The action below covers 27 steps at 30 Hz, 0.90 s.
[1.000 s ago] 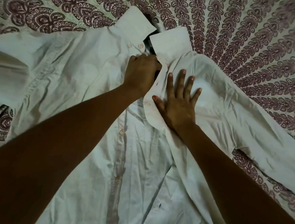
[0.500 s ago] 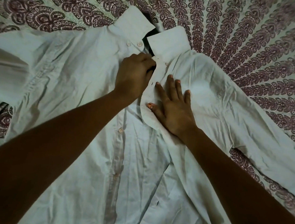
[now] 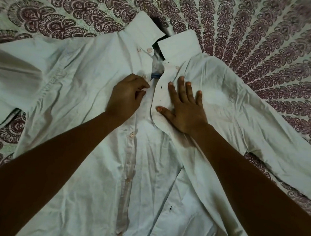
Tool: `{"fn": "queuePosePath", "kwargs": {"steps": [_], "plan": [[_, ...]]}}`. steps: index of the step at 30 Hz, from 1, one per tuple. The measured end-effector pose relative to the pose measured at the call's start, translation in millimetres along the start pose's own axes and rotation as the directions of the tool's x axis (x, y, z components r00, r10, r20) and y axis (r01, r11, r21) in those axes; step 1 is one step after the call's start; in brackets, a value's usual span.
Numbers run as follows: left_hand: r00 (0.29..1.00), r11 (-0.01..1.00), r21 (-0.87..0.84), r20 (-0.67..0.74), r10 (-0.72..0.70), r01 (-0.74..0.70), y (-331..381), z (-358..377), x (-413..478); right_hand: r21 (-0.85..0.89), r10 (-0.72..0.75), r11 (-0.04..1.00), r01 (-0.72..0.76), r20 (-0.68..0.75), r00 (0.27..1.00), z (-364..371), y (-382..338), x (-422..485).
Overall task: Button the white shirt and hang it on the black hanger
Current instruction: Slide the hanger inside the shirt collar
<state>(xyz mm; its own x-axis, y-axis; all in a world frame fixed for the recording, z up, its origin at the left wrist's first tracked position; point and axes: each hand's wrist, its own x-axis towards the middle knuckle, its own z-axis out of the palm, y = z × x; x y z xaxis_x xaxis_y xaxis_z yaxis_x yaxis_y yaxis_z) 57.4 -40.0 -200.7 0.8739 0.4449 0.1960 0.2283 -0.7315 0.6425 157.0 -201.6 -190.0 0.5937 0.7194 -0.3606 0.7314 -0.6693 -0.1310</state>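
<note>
The white shirt [image 3: 81, 79] lies open, front up, on the patterned bedsheet [image 3: 261, 42], the left hand [image 3: 125, 97] pinching its button edge while the right hand [image 3: 185, 108] presses flat, fingers spread, on the other edge.

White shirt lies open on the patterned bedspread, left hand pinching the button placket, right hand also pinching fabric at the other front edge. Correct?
Not quite. In the head view the right hand lies flat, fingers spread, pressing the buttonhole edge of the white shirt down. The left hand does pinch the placket.
</note>
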Motion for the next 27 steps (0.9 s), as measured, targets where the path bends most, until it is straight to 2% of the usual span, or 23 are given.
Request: {"fn": "queuePosePath", "kwargs": {"steps": [4, 6, 11, 14, 18, 21, 24, 27], "plan": [[0.983, 0.998, 0.040, 0.183, 0.030, -0.038, 3, 2, 4, -0.016, 0.031, 0.999, -0.031, 0.014, 0.999, -5, 1, 8], [0.975, 0.999, 0.027, 0.223, 0.025, -0.032, 11, 5, 3, -0.034, 0.043, 0.999, -0.042, 0.025, 0.999, -6, 0, 12], [0.940, 0.986, 0.146, 0.339, 0.030, -0.084, 13, 4, 5, -0.001, 0.057, 0.998, -0.057, 0.013, 0.998, -9, -3, 10], [0.921, 0.997, 0.073, 0.390, -0.013, -0.017, 18, -1, 6, 0.044, 0.067, 0.997, -0.066, -0.008, 0.998, -13, -8, 2], [0.957, 0.990, -0.115, 0.287, -0.044, 0.080, 29, -10, -8, 0.056, 0.057, 0.997, -0.057, -0.003, 0.998, -9, -19, -19], [0.969, 0.996, -0.031, 0.236, -0.069, 0.078, 31, -7, -33, 0.106, 0.026, 0.994, -0.023, -0.034, 0.999, 0, -28, -47], [0.975, 0.997, -0.008, 0.209, -0.079, 0.083, 41, -4, -66, 0.209, 0.016, 0.978, 0.019, -0.166, 0.986, 13, -31, -86], [0.971, 0.998, 0.050, 0.238, -0.041, 0.030, 53, -4, -107, 0.225, 0.068, 0.974, 0.014, -0.353, 0.933, 35, -31, -133]]}}
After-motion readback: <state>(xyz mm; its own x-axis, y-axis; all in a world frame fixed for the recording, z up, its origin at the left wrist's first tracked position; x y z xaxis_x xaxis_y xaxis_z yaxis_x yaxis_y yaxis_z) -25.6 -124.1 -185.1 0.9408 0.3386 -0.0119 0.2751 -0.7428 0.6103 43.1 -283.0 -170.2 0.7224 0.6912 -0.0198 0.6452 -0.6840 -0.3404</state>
